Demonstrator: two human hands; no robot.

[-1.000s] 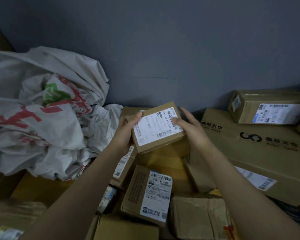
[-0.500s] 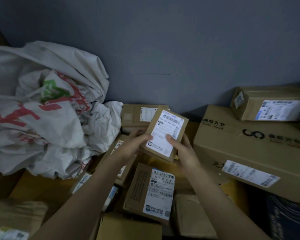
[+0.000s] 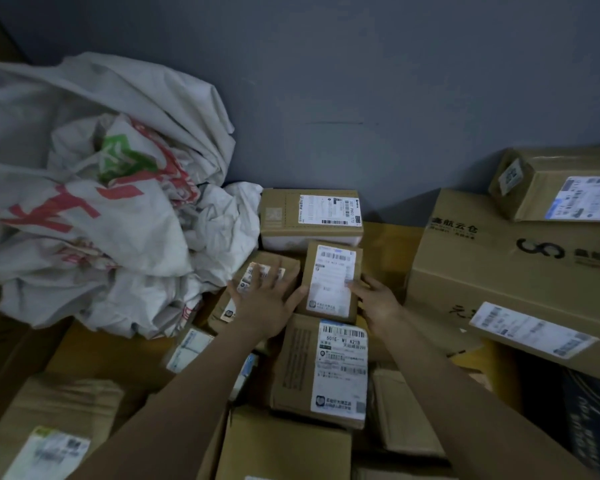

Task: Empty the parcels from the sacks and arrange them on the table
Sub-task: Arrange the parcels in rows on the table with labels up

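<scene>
Fingers (image 3: 356,288) on small labelled parcel (image 3: 329,271)

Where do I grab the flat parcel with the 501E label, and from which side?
Pinch the 501E parcel across its two long edges, coming from above at the near end. It lies flat, label up, on top of other boxes, so those edges look exposed; the far end meets the small parcel that the right hand touches, probably crowded.
</scene>
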